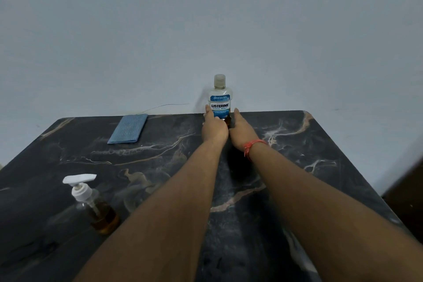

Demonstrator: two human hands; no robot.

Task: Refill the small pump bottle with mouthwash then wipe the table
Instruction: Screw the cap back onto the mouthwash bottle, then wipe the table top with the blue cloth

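At the far edge of the dark marble-patterned table (297,167), against the pale wall, stands an upright clear plastic mouthwash bottle (220,101) with a blue label reading "LISTERINE COOL MINT", cap on, little amber liquid at its base. Left hand (214,127) and right hand (241,130) both clasp its lower sides, red thread bracelet (253,144) on the right wrist. Small clear pump bottle (96,207), white pump head, amber liquid inside, stands near-left; folded blue ribbed cloth (129,129) lies far-left.

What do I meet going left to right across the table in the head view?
Pump bottle → blue cloth → left hand → mouthwash bottle → right hand. The hands flank the mouthwash bottle at the far edge of the table.
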